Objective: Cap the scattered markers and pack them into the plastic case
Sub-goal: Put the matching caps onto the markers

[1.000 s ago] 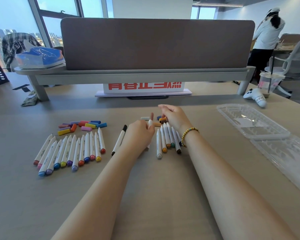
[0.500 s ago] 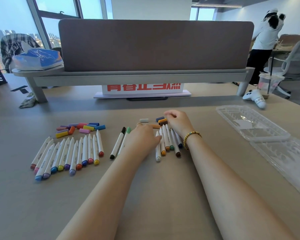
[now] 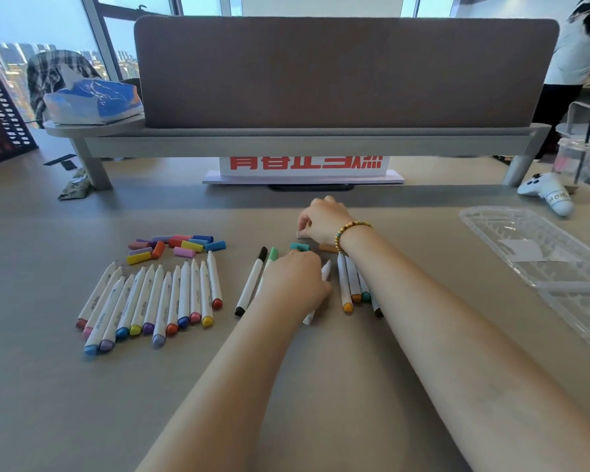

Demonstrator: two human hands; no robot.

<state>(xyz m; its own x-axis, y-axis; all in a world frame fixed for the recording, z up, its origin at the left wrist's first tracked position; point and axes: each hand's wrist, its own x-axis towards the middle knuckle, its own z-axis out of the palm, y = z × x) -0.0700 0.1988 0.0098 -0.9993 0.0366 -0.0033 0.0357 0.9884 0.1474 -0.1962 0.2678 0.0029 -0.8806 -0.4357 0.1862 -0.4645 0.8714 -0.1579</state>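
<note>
Head view: a white marker (image 3: 321, 287) is gripped by the left hand (image 3: 295, 284), its bare tip pointing away from the body, while a small pale cap (image 3: 300, 235) is pinched between the thumb and fingertips of the right hand (image 3: 324, 218), just beyond the marker's tip. It is judged that the cap should be lined up straight with the tip and pushed home until seated, with the marker held steady in the left hand; a tilted cap could be jammed or the tip smeared. A teal cap (image 3: 299, 247) and an orange cap (image 3: 327, 248) are seen lying between the two hands. Two capped markers (image 3: 256, 279) lie just left of the left hand, and a small group of uncapped markers (image 3: 353, 284) is partly hidden under the right forearm. A long row of uncapped markers (image 3: 157, 301) lies well to the left, with a heap of loose caps (image 3: 176, 247) just behind it. The open plastic case (image 3: 532, 247) stands well apart on the right of the desk (image 3: 82, 403), with no markers seen in it. A game controller (image 3: 549, 194) and a drinks cup (image 3: 579, 158) stand beyond it, clear of the work
</note>
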